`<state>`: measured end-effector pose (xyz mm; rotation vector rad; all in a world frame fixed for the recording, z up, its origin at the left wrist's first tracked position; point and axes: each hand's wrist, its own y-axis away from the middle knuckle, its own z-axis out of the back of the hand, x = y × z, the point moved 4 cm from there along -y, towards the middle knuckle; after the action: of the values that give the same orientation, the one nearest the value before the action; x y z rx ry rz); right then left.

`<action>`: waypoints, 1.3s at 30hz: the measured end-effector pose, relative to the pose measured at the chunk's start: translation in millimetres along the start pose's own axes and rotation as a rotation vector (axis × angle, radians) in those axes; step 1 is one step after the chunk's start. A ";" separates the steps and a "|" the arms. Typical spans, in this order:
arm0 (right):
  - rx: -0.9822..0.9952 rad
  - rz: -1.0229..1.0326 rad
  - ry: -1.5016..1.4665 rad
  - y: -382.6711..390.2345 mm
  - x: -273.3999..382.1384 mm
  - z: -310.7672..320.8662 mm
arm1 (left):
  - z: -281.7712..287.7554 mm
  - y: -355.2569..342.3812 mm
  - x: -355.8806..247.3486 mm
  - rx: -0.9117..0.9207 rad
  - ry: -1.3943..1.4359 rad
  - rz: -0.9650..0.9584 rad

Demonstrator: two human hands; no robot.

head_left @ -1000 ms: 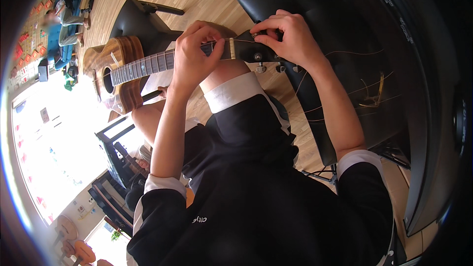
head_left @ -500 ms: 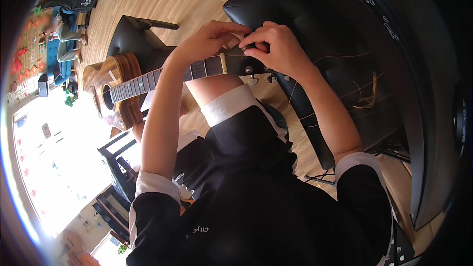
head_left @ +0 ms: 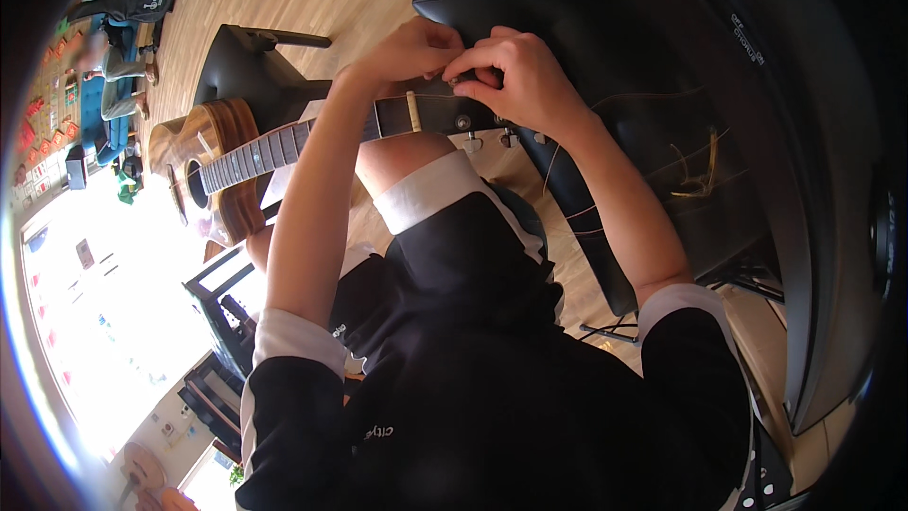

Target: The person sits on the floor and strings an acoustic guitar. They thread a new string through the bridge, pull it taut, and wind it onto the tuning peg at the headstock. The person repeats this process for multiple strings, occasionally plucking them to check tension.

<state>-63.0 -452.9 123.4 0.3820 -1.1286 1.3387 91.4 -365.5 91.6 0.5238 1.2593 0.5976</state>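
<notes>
An acoustic guitar (head_left: 216, 137) lies across my lap, its striped wooden body to the left and its neck (head_left: 274, 149) running right under my left forearm. Past the pale nut (head_left: 413, 112), the dark headstock (head_left: 440, 115) carries silver tuning pegs (head_left: 473, 140) along its near side. Over the headstock's far edge, my left hand (head_left: 413, 49) is closed, fingers curled in close to the other hand. My right hand (head_left: 525, 80) pinches with thumb and fingers beside a small dark part; what it grips is mostly hidden. No strings can be made out over the frets.
A black padded bench (head_left: 605, 38) stands beyond and right of the headstock. Loose thin strings (head_left: 653, 95) trail over it, with a yellowish bundle of strings (head_left: 700, 175). A black stool (head_left: 236, 66) stands behind the guitar body. A person (head_left: 113, 66) sits on a blue sofa far left.
My left fingers, stretched out before, have curled in and closed. Both hands and the guitar appear slightly farther left and higher, as the whole view has shifted.
</notes>
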 end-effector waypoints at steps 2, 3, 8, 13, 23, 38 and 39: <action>-0.003 0.015 -0.004 -1.5 -3.6 -1.0 | -1.5 9.7 -5.9 0.042 0.202 -0.060; -0.005 0.022 -0.006 -1.6 -4.4 -2.0 | -2.0 11.3 -0.7 0.054 0.221 -0.087; 0.021 0.007 0.007 -2.2 -2.1 -3.2 | 5.4 -4.1 10.5 0.085 0.013 0.009; 0.018 0.006 -0.006 -1.2 -4.5 -2.5 | 1.9 -2.8 -7.9 0.003 -0.198 0.028; 0.042 -0.010 0.004 -2.7 -1.7 -2.6 | 5.2 -0.9 -2.4 0.003 -0.103 -0.028; 0.033 -0.012 0.004 -5.9 6.6 5.1 | -2.5 -0.9 -8.5 -0.126 -0.211 -0.028; 0.016 -0.012 0.031 -4.9 4.8 9.0 | -6.6 10.3 -33.0 -0.168 -0.303 0.004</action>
<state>-63.2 -458.5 133.2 0.3784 -1.0889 1.3397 77.2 -379.8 120.5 0.4577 0.9129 0.5967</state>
